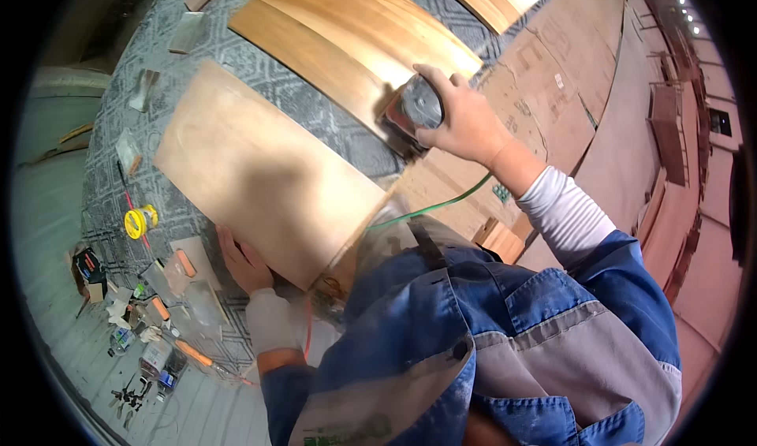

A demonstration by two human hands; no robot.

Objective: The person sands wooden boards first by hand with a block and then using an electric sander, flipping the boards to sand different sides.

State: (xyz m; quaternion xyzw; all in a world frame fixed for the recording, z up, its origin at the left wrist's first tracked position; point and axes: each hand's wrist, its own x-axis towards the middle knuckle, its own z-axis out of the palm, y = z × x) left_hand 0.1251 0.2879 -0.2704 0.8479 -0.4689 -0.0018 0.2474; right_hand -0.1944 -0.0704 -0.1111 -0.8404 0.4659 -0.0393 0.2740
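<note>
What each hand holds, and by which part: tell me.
The right hand grips a palm sander by its round top; the left hand is at the pale board, its hold unclear.

Board (264,174): pale, matt, rectangular wood, lying flat near the near edge of the table (311,116), its long sides running aslant and one short end toward that edge; a dark shadow crosses its face. Sander (418,105): round grey top, reddish body, held apart from the board, nearer the table's right edge; contact beneath is hidden.
</note>
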